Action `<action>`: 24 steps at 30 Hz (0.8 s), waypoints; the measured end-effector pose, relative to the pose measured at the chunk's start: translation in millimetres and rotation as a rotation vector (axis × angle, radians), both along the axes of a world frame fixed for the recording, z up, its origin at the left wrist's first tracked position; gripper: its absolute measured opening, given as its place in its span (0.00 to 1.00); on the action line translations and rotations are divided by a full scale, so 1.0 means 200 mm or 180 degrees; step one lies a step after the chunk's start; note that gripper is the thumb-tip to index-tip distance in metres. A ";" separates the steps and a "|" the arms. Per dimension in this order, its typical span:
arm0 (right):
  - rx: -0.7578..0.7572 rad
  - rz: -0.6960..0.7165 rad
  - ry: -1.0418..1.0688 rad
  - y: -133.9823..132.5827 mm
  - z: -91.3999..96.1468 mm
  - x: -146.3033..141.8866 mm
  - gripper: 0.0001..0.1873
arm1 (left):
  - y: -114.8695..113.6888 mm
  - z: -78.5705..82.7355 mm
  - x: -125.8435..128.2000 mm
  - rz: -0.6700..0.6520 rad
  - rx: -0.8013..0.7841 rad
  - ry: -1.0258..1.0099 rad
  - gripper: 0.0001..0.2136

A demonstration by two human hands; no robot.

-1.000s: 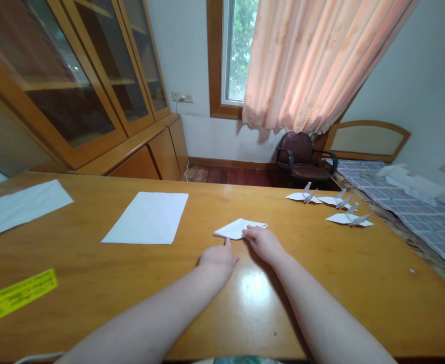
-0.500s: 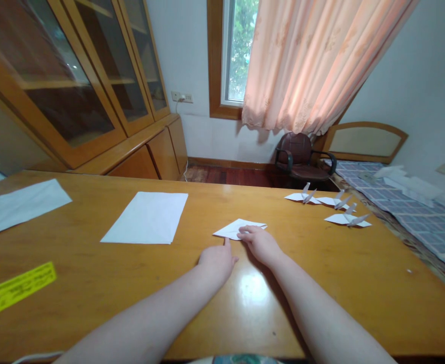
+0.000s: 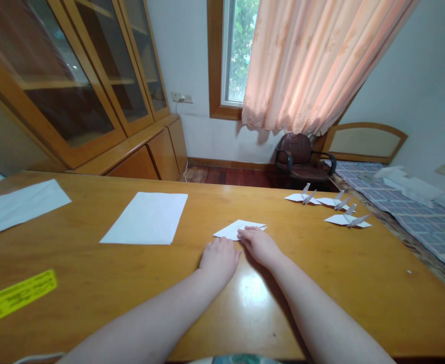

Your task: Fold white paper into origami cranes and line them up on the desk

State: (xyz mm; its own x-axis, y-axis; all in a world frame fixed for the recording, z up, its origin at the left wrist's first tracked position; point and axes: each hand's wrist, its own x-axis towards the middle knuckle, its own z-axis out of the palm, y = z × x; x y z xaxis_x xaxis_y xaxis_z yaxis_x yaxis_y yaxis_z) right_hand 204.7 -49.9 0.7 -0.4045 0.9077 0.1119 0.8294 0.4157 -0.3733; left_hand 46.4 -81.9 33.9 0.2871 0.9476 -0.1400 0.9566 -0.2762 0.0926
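A folded white paper [image 3: 230, 229], pointed at its left end and split at its right, lies flat on the wooden table [image 3: 161, 288]. My right hand [image 3: 259, 243] rests over its right part, fingers stretched out and pressing on it. Along the near edge of the paper sits my left hand [image 3: 219, 258], palm down, with the fingers extended side by side and their tips at that edge. Neither hand lifts the paper. Three folded paper cranes [image 3: 347, 219] stand at the far right of the table.
Square white sheets [image 3: 146, 217] lie left of the hands, with a long white paper strip [image 3: 21, 206] further left. A yellow label [image 3: 17, 297] is near the left edge. Beyond the table are a glass-door cabinet [image 3: 131, 129], an office chair [image 3: 301, 156] and a bed [image 3: 400, 197].
My left hand has gone from one extended index finger at the paper's near edge to several fingers laid out there. My right hand and the paper stay nearly in place.
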 end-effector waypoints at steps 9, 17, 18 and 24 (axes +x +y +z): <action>-0.0126 -0.0107 0.0048 0.00 0.00 0.00 0.13 | 0.05 -0.19 0.03 -0.0305 0.0098 0.0127 0.31; 0.0161 0.0064 0.0008 -0.01 0.01 0.00 0.13 | 0.03 -0.13 0.02 -0.0051 -0.0148 0.0361 0.33; 0.0261 0.0095 -0.0025 -0.02 0.01 0.00 0.13 | 0.03 -0.12 0.02 -0.0054 -0.0147 0.0360 0.33; 0.0126 0.0235 -0.0157 -0.01 -0.02 -0.01 0.23 | 0.03 -0.10 0.03 -0.0044 -0.0183 0.0402 0.33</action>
State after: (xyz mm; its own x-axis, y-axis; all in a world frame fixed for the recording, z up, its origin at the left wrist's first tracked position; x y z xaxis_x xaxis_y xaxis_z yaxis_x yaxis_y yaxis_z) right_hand 203.1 -52.0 -4.2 -0.4760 0.8704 0.1255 0.8130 0.4900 -0.3147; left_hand 53.2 -75.0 14.2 0.2766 0.9331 -0.2298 0.9579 -0.2870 -0.0122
